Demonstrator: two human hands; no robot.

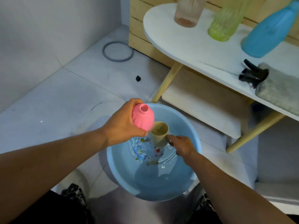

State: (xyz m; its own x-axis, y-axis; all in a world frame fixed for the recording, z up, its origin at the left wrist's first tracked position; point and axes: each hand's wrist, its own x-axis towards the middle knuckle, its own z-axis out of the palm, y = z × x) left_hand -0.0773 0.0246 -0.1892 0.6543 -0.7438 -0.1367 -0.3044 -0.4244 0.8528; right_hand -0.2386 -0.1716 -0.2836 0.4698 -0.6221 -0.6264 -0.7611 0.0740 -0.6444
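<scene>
My left hand point(120, 125) grips the pink bottle point(143, 118) mid-frame, long axis steep, mouth up toward me. My right hand point(182, 145) holds the beige cup point(159, 134) upright beside it over the blue basin point(116, 172); open floor point(64, 94) lies left.

Both arms are bare along their full visible length: left forearm point(56, 159) at 8 o'clock, right forearm point(226, 180) at 4 o'clock. Left hand point(123, 123) and right hand point(181, 146) are uncovered. Lower garment point(40, 209) is dark, near black, at 7 o'clock. Black-and-white patterned panels sit at 7 o'clock point(72, 191) and 5 o'clock point(205, 204). The print is too blurred to read.
</scene>
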